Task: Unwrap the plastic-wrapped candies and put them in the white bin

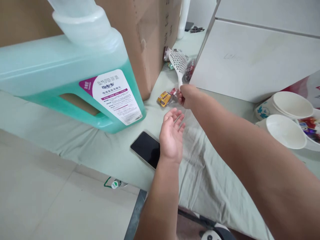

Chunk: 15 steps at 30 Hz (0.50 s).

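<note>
A white perforated scoop is held by its handle in my right hand, fingers wrapped round it. The scoop's head points away from me, over several wrapped snacks in the gap between the carton and the white panel. Palm up, my left hand has its fingers loosely apart with nothing in them. Partly behind that wrist lies a black-screened phone. Just beyond the left fingertips is a yellow snack packet, with a small red wrapper beside it.
A big jug of green liquid stands at the left, in front of a cardboard carton. White paper cups are at the right, below a white panel. Pale green cloth covers the surface. A bottle shows below its edge.
</note>
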Tool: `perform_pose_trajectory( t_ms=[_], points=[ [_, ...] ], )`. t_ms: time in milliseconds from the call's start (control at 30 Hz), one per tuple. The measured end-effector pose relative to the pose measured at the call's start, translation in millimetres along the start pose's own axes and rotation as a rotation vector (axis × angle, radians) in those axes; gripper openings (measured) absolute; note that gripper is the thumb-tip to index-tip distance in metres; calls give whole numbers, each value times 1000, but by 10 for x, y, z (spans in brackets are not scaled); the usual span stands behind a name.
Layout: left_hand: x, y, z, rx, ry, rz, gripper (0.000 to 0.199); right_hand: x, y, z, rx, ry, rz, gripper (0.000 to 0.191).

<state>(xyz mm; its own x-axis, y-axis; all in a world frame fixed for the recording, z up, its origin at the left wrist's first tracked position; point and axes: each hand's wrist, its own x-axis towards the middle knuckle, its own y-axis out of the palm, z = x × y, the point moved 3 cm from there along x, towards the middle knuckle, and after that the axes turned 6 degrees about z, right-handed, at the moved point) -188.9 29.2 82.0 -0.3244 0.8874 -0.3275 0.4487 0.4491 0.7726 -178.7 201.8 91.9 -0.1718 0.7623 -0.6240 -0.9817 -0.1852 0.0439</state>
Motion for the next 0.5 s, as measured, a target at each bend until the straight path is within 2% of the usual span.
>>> perform_pose_trajectory(
  t_ms=[133, 367, 500],
  points=[
    [-52, 11, -19, -4, 2, 18, 30, -229, -55, -121, 80, -26, 49, 34],
    [-66, 62, 46, -13, -21, 24, 27, -308, 51, -82, 206, -97, 96, 31],
    [-5, 47, 42, -23, -10, 9, 26, -459, 65, -127, 272, -122, 139, 29]
  ],
)
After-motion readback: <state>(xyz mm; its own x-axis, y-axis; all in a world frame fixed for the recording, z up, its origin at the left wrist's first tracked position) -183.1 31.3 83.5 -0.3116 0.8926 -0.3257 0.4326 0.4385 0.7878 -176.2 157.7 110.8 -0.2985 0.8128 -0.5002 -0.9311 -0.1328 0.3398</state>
